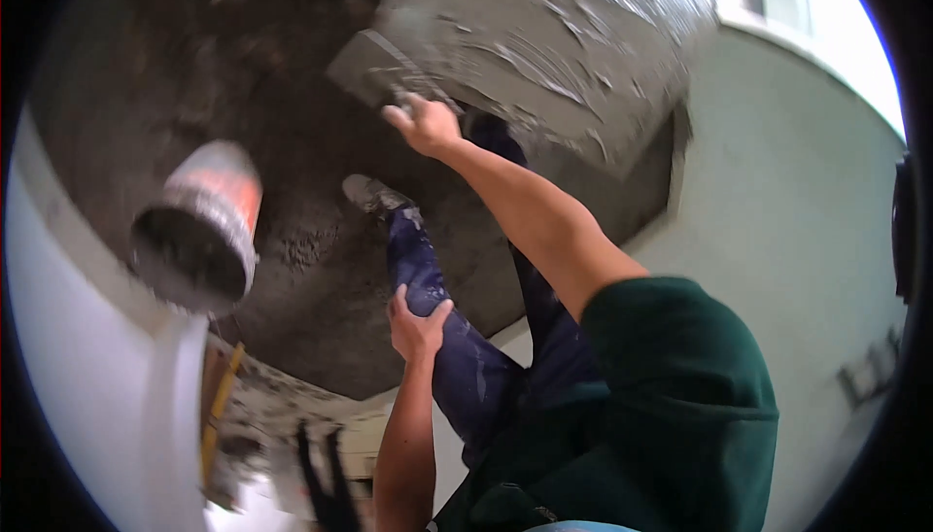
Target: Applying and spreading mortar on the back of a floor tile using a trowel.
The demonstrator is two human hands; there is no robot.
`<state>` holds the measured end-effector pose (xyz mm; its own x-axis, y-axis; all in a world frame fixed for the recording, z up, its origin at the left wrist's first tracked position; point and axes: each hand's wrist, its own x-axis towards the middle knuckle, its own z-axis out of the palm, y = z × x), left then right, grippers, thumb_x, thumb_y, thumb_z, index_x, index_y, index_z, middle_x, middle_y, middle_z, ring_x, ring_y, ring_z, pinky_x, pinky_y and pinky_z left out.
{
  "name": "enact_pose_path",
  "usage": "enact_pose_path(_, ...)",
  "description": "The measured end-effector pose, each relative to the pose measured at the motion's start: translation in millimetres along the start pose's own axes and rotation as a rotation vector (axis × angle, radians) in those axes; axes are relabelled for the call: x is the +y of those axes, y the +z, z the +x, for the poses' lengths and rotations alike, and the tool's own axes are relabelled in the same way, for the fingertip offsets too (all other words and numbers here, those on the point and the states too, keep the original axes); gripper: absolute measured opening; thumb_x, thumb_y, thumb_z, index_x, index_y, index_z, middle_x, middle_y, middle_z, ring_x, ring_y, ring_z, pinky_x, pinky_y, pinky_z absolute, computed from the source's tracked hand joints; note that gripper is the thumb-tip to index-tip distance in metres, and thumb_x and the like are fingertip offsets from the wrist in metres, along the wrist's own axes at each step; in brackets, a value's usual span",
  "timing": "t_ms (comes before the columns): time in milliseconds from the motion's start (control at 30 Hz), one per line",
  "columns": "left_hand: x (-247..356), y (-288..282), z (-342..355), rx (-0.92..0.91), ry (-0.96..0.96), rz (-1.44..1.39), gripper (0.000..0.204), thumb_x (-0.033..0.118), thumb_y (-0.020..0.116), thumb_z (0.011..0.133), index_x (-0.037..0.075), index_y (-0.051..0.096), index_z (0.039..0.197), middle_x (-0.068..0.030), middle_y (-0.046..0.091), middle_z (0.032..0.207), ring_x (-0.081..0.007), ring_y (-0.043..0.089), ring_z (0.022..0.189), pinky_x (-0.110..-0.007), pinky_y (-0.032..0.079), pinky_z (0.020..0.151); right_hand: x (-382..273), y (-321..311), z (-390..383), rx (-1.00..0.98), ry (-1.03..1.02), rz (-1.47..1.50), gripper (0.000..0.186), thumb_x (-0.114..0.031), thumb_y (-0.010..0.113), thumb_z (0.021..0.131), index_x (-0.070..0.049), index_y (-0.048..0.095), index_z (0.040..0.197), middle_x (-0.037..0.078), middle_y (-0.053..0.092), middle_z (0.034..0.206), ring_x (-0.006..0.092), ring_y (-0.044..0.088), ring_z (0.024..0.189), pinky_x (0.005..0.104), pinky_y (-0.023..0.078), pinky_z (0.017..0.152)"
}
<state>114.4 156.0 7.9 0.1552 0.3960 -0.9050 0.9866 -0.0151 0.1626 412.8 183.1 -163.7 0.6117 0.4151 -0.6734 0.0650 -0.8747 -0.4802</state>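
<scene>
My right hand (432, 130) is closed on a rectangular plastering trowel (374, 68) smeared with grey mortar. The trowel is beside the near left edge of a large slab-like surface (544, 36), which carries a wet, ridged coat of mortar; I cannot tell whether they touch. Lower down, my left hand (418, 330) rests on my bent left knee, thumb and fingers spread around the trouser leg (476, 362), and holds nothing. Mortar spots mark the trousers and my left shoe (367, 194).
An orange bucket (209, 204), caked with mortar, lies or leans at the left. Crumbs of mortar (309, 245) lie on the dark floor (282, 318) near it. A pale wall (777, 172) stands at the right, and a yellow bar (223, 396) is at lower left.
</scene>
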Motion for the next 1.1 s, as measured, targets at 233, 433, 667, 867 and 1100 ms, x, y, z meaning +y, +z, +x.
enact_pose_path(233, -10, -18, 17, -0.098, 0.104, 0.129, 0.096, 0.046, 0.087, 0.065, 0.006, 0.05, 0.144, -0.0217, 0.052, 0.143, -0.0381, 0.051, 0.131, -0.046, 0.043, 0.108, 48, 22, -33, 0.017, -0.053, 0.167, 0.057, -0.065, 0.058, 0.09, -0.009, 0.066, 0.099, 0.023, 0.07, 0.085, 0.0439, 0.068, 0.087, 0.0527, 0.053, 0.078)
enact_pose_path(433, -11, -20, 23, -0.147, 0.173, 0.346, 0.096, 0.042, 0.091, 0.063, 0.003, 0.051, 0.141, -0.0234, 0.055, 0.14, -0.0397, 0.053, 0.128, -0.046, 0.043, 0.108, 145, -8, -51, 0.535, 0.345, 0.64, 0.051, -0.056, 0.067, 0.087, -0.005, 0.064, 0.088, 0.023, 0.069, 0.083, 0.0427, 0.066, 0.08, 0.0479, 0.051, 0.072)
enact_pose_path(667, 17, 13, 15, -0.251, 0.254, 0.531, 0.095, 0.039, 0.091, 0.065, 0.003, 0.049, 0.143, -0.0233, 0.053, 0.14, -0.0385, 0.05, 0.131, -0.045, 0.041, 0.11, 384, -2, -169, 1.097, 0.83, 0.883, 0.048, -0.047, 0.064, 0.094, -0.002, 0.062, 0.078, 0.013, 0.063, 0.07, 0.0261, 0.064, 0.068, 0.0436, 0.05, 0.066)
enact_pose_path(867, 32, 1, 18, -0.203, 0.194, 0.647, 0.097, 0.04, 0.091, 0.064, 0.003, 0.049, 0.144, -0.0232, 0.053, 0.14, -0.0382, 0.051, 0.131, -0.045, 0.04, 0.111, 399, -37, -196, 1.149, 0.768, 1.565, 0.033, -0.037, 0.062, 0.1, -0.013, 0.051, 0.081, -0.003, 0.044, 0.059, 0.0093, 0.043, 0.043, 0.0271, 0.036, 0.035)
enact_pose_path(1100, 58, 33, 0, -0.189, 0.141, 0.77, 0.098, 0.043, 0.091, 0.064, 0.004, 0.049, 0.144, -0.0217, 0.053, 0.142, -0.0368, 0.051, 0.132, -0.045, 0.04, 0.111, 437, -71, -223, 1.217, 0.987, 1.741, 0.042, -0.048, 0.057, 0.1, -0.018, 0.042, 0.075, -0.004, 0.037, 0.057, 0.011, 0.038, 0.04, 0.0293, 0.031, 0.035)
